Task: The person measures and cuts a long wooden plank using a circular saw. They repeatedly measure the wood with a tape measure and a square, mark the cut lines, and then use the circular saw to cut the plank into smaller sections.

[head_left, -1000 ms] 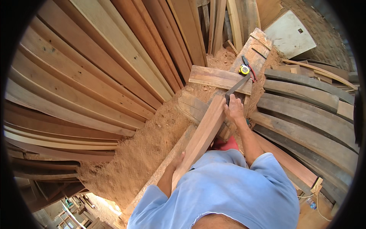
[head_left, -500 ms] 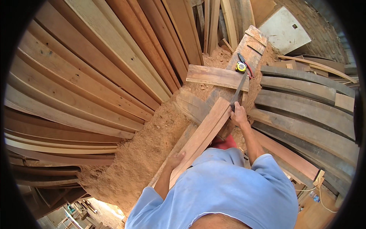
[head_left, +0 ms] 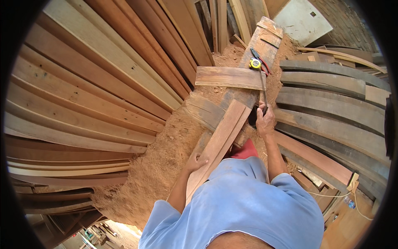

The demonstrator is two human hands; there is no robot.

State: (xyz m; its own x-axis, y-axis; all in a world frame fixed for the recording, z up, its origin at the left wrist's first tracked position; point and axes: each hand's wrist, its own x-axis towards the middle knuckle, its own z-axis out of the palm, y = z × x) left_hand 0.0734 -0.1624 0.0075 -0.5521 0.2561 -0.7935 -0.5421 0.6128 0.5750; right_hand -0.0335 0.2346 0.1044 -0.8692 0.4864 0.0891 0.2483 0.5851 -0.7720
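A long reddish wooden plank (head_left: 222,143) slants from beside my body toward the workbench (head_left: 246,98). My left hand (head_left: 196,162) grips its left edge, thumb on the top face and other fingers out of sight. Just right of the plank's far end, my right hand (head_left: 265,119) is closed round the handle of a long narrow metal blade (head_left: 263,86). The blade points away from me, its tip near a tape measure (head_left: 255,63); whether it is a saw or a file I cannot tell. A short board (head_left: 228,77) lies crosswise beyond the plank.
Red-handled pliers (head_left: 265,67) lie beside the tape measure. Long boards (head_left: 95,74) fan out on the left, and grey weathered timbers (head_left: 331,99) are stacked on the right. Sawdust (head_left: 153,174) covers the ground left of the bench. A white panel (head_left: 302,20) is at the back.
My right hand has moved with the blade off the plank's far end to its right side, and the blade has swung more upright. The left hand still holds the plank. The whole view has shifted slightly.
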